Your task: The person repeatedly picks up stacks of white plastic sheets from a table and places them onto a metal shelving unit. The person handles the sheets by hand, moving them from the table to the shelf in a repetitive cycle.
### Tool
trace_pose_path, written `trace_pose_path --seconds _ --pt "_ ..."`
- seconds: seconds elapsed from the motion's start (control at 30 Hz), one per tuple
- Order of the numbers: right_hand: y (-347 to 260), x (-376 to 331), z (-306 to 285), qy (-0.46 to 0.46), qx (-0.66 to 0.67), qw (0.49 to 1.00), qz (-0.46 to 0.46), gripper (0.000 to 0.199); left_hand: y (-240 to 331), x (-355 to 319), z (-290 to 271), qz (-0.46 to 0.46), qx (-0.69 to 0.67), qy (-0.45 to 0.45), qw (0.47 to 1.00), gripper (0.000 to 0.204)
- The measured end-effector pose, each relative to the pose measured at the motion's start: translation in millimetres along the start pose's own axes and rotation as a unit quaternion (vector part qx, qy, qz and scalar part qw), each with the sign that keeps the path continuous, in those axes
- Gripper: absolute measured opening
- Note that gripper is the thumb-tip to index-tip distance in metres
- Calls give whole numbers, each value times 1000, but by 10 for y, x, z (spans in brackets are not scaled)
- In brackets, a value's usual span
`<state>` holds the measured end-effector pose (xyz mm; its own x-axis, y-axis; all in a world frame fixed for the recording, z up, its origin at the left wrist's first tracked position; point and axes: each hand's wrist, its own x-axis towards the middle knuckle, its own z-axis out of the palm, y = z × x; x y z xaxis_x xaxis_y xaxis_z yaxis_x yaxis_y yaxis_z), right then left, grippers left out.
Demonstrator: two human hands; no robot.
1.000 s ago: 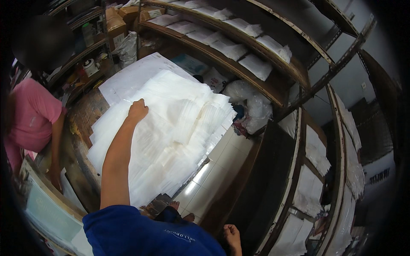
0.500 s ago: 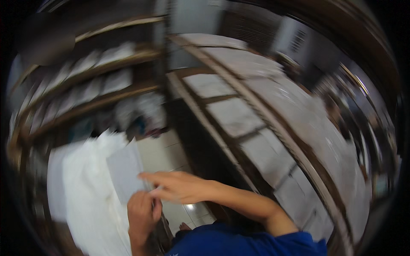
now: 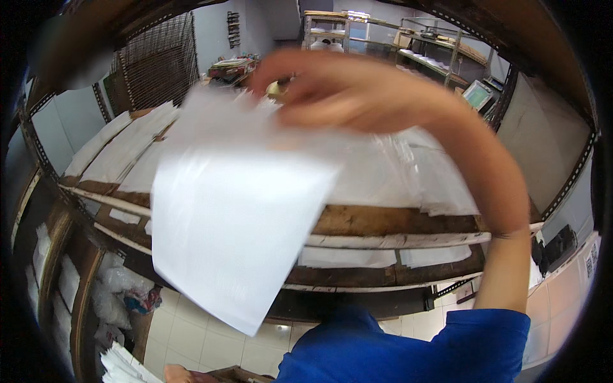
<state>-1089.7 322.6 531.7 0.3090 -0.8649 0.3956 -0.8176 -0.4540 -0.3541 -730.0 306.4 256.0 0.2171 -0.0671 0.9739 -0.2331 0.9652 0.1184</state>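
My right hand, smeared by motion, is raised in front of the rack with its fingers closed on the top of a white sheet. The sheet hangs down from the hand, slightly bent, with its lower corner over the tiled floor. Its upper part is blurred. At the bottom edge, only a small part of my left hand shows, and its fingers are hidden. Beside it, at the lower left, lies a pile of white sheets.
Ahead, a metal-framed rack holds white sheets and clear-wrapped stacks on its upper board, with more sheets on the shelf below. Clear plastic bags lie at the lower left, beside the tiled floor.
My view has swung right, from the pile of white sheets to the rack. My right hand has left my left hand and risen up and forward, now carrying a white sheet.
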Motion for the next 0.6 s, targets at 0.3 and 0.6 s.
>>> trace_pose_path --seconds 0.3,0.6 --pt "1329 -2372 -1839 275 -121 821 485 40 -485 -1982 501 -485 144 -209 837 14" --pt "2598 -3447 -1902 95 -166 800 569 23 97 -3382 189 -563 150 -411 701 20"
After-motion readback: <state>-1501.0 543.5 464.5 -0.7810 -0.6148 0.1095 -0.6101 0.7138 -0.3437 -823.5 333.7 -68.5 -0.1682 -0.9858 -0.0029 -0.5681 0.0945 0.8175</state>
